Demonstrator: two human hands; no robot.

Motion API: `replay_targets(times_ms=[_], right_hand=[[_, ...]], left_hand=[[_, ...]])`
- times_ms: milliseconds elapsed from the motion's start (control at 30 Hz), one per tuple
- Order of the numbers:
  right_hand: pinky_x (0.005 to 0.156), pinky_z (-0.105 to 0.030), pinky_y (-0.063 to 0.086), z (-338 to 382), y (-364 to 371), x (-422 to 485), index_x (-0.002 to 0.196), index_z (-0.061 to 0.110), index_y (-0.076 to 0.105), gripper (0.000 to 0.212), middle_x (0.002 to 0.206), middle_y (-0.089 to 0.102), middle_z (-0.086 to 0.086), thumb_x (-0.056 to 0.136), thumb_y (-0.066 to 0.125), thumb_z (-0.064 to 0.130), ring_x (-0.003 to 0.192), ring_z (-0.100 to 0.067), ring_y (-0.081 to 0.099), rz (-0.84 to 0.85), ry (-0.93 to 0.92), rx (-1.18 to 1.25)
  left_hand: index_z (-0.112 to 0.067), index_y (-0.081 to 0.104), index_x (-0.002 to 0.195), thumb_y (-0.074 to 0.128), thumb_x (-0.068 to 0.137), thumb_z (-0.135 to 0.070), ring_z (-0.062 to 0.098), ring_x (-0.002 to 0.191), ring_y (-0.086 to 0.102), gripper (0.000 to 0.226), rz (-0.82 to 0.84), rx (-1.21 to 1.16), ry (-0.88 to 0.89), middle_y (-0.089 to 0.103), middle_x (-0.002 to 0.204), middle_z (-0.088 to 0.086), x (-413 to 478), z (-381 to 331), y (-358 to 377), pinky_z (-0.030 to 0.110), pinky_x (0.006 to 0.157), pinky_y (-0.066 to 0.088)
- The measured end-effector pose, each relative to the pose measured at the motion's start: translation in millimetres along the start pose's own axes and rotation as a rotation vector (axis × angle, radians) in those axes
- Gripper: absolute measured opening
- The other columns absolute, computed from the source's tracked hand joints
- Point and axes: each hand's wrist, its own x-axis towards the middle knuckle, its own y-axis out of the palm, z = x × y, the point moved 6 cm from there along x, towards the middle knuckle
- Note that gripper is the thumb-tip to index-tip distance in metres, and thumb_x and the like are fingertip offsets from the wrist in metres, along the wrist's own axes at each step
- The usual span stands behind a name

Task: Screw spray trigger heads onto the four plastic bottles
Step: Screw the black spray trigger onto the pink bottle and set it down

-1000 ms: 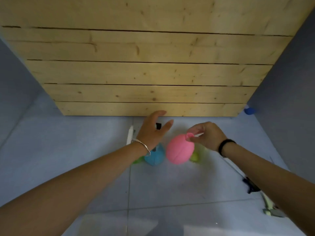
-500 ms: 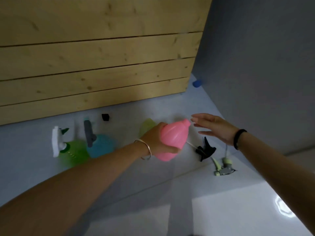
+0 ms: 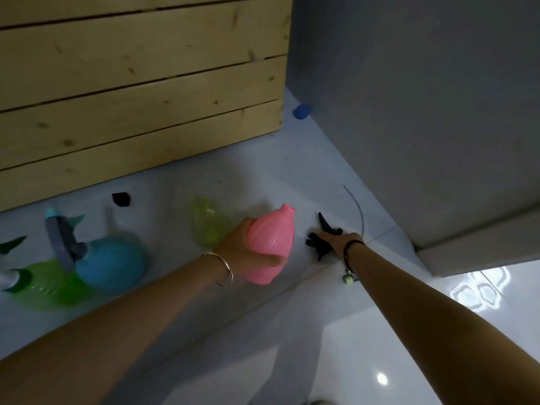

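Observation:
My left hand [image 3: 248, 252] grips a pink bottle [image 3: 270, 248] with a bare neck, held tilted above the floor. To its right, my right hand [image 3: 340, 244] is down on a black spray trigger head [image 3: 323, 239] that lies on the floor, its clear tube [image 3: 358, 209] curving away behind. A yellow-green bottle [image 3: 206, 222] without a head stands behind the pink one. At the left stand a blue bottle [image 3: 112, 266] with a grey trigger head [image 3: 62, 239] and a green bottle [image 3: 43, 283] with a white and green head. Another pale green trigger head [image 3: 348, 277] peeks out under my right wrist.
A wooden plank wall [image 3: 140, 92] rises behind the bottles and a grey wall [image 3: 423, 112] closes the right side. A small black piece [image 3: 120, 198] lies by the planks. A blue cap [image 3: 302, 111] sits in the far corner. The floor is glossy white tile [image 3: 292, 361].
My left hand took the pink bottle and lifted it to the right. My right hand let go of its neck and dropped onto the black trigger head. The view swung right.

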Motion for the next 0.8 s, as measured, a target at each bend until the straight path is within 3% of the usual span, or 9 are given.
replay_targets(times_ms=[167,300,367,467,633,733,800], right_hand=[[0.067,-0.03,0.041,-4.1,-2.3,9.4,0.103,0.002,0.056,0.057,0.073,0.051,-0.008,0.073,0.072,0.048,0.07,-0.023,0.05,-0.116,0.037,-0.103],[0.046,-0.027,0.033,-1.7,-10.2,10.6,0.073,0.007,0.046,0.052,0.061,0.047,-0.003,0.07,0.072,0.052,0.054,-0.016,0.046,-0.184,-0.021,-0.251],[0.044,-0.027,0.031,1.7,-9.4,10.3,0.064,0.015,0.04,0.049,0.06,0.047,-0.001,0.07,0.072,0.052,0.053,-0.014,0.045,-0.178,-0.06,-0.338],[0.052,-0.028,0.038,2.2,-6.7,10.9,0.067,0.015,0.042,0.046,0.06,0.047,0.001,0.071,0.072,0.049,0.061,-0.018,0.051,-0.185,-0.114,-0.36],[0.043,-0.026,0.027,9.8,-20.1,7.9,0.063,0.013,0.047,0.044,0.055,0.047,0.001,0.073,0.07,0.049,0.053,-0.016,0.047,-0.262,-0.307,-0.342],[0.047,-0.024,0.033,20.0,-34.9,-2.6,0.084,0.011,0.047,0.038,0.066,0.052,0.003,0.074,0.073,0.037,0.063,-0.016,0.051,-0.254,-0.394,-0.156],[0.051,-0.023,0.045,28.1,-43.0,-14.0,0.089,0.011,0.048,0.037,0.075,0.061,-0.003,0.074,0.077,0.029,0.063,-0.016,0.058,-0.145,-0.401,0.067]], left_hand=[[-0.034,0.044,0.111,0.089,0.043,-0.034,0.003,0.088,0.057,0.082,0.003,-0.041,0.002,0.055,0.101,-0.017,7.1,0.6,2.4,0.018,0.06,0.043],[-0.035,0.042,0.112,0.089,0.042,-0.035,0.0,0.088,0.054,0.084,0.014,-0.054,0.0,0.054,0.102,-0.018,9.2,-0.7,2.3,0.019,0.061,0.045],[-0.035,0.042,0.113,0.089,0.043,-0.036,0.0,0.088,0.054,0.084,0.01,-0.054,0.005,0.053,0.101,-0.02,9.6,-1.5,2.6,0.018,0.061,0.044],[-0.035,0.041,0.115,0.089,0.05,-0.03,-0.001,0.086,0.053,0.08,0.007,-0.048,0.018,0.051,0.1,-0.021,9.7,-1.7,2.8,0.018,0.062,0.044],[-0.036,0.041,0.115,0.087,0.046,-0.031,-0.004,0.087,0.052,0.083,0.005,-0.082,0.039,0.052,0.101,-0.023,6.6,-6.4,2.2,0.017,0.061,0.043],[-0.034,0.042,0.116,0.087,0.045,-0.029,-0.002,0.089,0.054,0.084,0.0,-0.089,0.057,0.053,0.102,-0.02,2.0,-14.7,-1.0,0.017,0.063,0.043],[-0.032,0.044,0.117,0.087,0.045,-0.029,0.007,0.091,0.057,0.084,0.016,-0.083,0.056,0.055,0.104,-0.015,-2.8,-20.3,-1.9,0.018,0.064,0.044]])
